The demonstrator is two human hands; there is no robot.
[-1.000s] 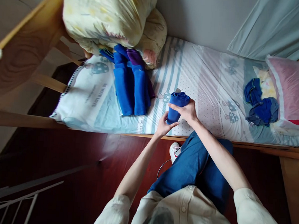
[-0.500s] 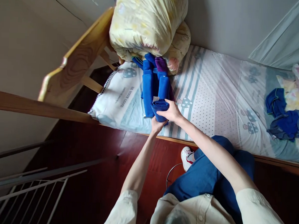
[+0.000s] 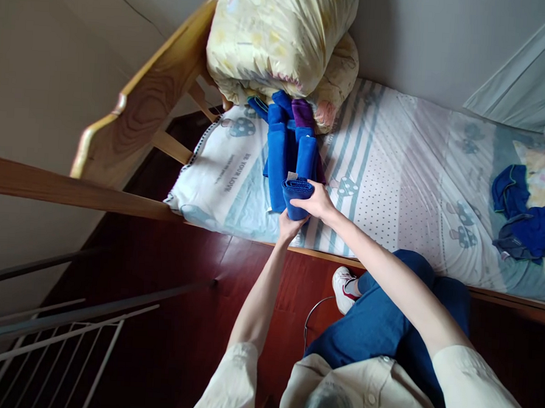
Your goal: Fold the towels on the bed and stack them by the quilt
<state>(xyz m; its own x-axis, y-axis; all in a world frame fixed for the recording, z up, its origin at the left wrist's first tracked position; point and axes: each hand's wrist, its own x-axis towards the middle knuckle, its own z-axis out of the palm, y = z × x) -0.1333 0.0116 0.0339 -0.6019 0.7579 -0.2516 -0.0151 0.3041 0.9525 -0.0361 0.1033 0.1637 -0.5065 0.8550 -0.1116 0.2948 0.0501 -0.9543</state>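
A rolled blue cloth (image 3: pixel 296 196) with a small pale tag is held upright over the front edge of the bed. My left hand (image 3: pixel 291 225) grips it from below, and my right hand (image 3: pixel 319 203) wraps round its right side. Just behind the roll, long blue rolled cloths (image 3: pixel 277 161) lie side by side on the bed. A purple roll (image 3: pixel 302 112) and more blue pieces lie farther back, against the quilt.
A pale yellow quilt (image 3: pixel 276 40) is heaped by the wooden headboard (image 3: pixel 145 100). Crumpled blue clothes (image 3: pixel 529 226) lie at the right on the bed sheet (image 3: pixel 393 174). A white metal rack (image 3: pixel 104 365) stands at the lower left.
The view has shifted slightly, so the bed and its contents appear a little farther right. Both hands keep hold of the blue roll, with almost the same grip.
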